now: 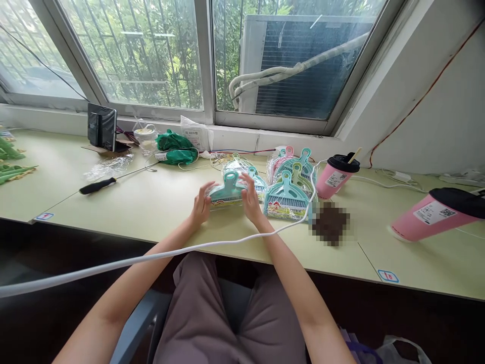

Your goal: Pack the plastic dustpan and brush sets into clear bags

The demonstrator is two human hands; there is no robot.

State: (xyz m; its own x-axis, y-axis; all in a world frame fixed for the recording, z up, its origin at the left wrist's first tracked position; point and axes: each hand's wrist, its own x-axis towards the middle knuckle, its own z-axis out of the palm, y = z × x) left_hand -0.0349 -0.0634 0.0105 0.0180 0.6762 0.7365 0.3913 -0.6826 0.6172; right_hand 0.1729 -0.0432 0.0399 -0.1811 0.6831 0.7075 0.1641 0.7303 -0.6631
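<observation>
Between my two hands is a teal mini dustpan-and-brush set (228, 188) in clear wrap, its handle with a hole pointing up. My left hand (200, 203) grips its left side and my right hand (250, 198) its right side, both with bent fingers. Just behind it, partly hidden, are more wrapped sets (237, 163). To the right of my right hand stands another teal dustpan set (287, 197) with a printed label. Behind that one, green, teal and pink sets (299, 172) are grouped together.
A white cable (212, 243) crosses in front of my forearms. Pink cups (331, 178) with black lids stand to the right, near a blurred brown patch (330, 223). On the left lie a black-handled screwdriver-like tool (98, 186), a green bundle (176, 146) and a propped dark device (101, 127).
</observation>
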